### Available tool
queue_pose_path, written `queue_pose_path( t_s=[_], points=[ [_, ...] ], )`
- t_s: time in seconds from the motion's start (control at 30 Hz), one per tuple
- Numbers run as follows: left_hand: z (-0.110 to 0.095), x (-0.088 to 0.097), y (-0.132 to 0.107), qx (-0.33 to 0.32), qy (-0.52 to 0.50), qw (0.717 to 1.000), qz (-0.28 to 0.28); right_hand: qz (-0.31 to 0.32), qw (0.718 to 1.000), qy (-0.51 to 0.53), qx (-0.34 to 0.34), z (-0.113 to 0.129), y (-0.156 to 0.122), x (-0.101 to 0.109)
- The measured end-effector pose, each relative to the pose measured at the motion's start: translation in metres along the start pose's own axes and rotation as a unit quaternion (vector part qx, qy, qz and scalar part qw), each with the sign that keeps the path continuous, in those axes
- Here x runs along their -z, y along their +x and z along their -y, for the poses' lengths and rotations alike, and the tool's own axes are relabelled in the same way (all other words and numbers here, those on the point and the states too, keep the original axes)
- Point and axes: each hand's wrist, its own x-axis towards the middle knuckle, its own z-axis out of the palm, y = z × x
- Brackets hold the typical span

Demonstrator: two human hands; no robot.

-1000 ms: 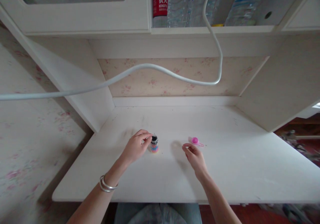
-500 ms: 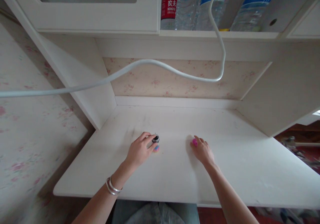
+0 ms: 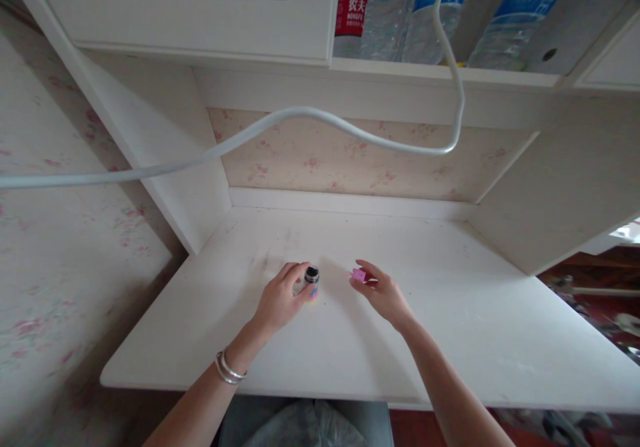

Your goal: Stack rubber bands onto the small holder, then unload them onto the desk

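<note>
Sitting on the desk (image 3: 320, 360), the jar (image 3: 312, 276) is clamped by the left hand's (image 3: 280, 302) fingers, probably just for steadiness, mouth uncovered; nearby, the pink piece (image 3: 359, 274) is pinched in the right hand's (image 3: 386, 298) fingertips.

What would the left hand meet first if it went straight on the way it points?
Probably the small cylindrical container with a dark top and colourful base, which the left hand appears to hold between thumb and fingers; depth is hard to judge.
</note>
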Motion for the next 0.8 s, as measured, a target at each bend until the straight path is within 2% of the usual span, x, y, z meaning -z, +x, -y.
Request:
queue_pose_path(
  t_s=[0.1, 0.2, 0.33, 0.47, 0.57, 0.7, 0.8],
  points=[
    [0.001, -0.002, -0.002, 0.02, -0.026, 0.999, -0.007, 0.012, 0.992, 0.117, 0.034, 0.029, -0.002, -0.007],
    [0.005, -0.009, -0.002, 0.052, -0.059, 0.997, -0.018, 0.003, 0.977, 0.211, 0.04, 0.051, 0.001, -0.018],
    [0.01, -0.024, -0.002, 0.088, -0.12, 0.989, -0.02, 0.003, 0.969, 0.239, 0.057, 0.067, 0.011, -0.039],
    [0.013, -0.035, -0.002, 0.092, -0.161, 0.983, -0.002, 0.048, 0.972, 0.205, 0.103, 0.065, 0.019, -0.061],
    [0.017, -0.038, -0.002, 0.089, -0.156, 0.984, 0.008, 0.089, 0.974, 0.163, 0.127, 0.06, 0.02, -0.07],
    [0.023, -0.038, -0.003, 0.085, -0.158, 0.984, 0.011, 0.103, 0.98, 0.03, 0.17, 0.065, 0.017, -0.065],
    [0.027, -0.037, -0.003, 0.09, -0.171, 0.981, 0.016, 0.129, 0.963, -0.088, 0.218, 0.079, 0.016, -0.056]
  ],
)
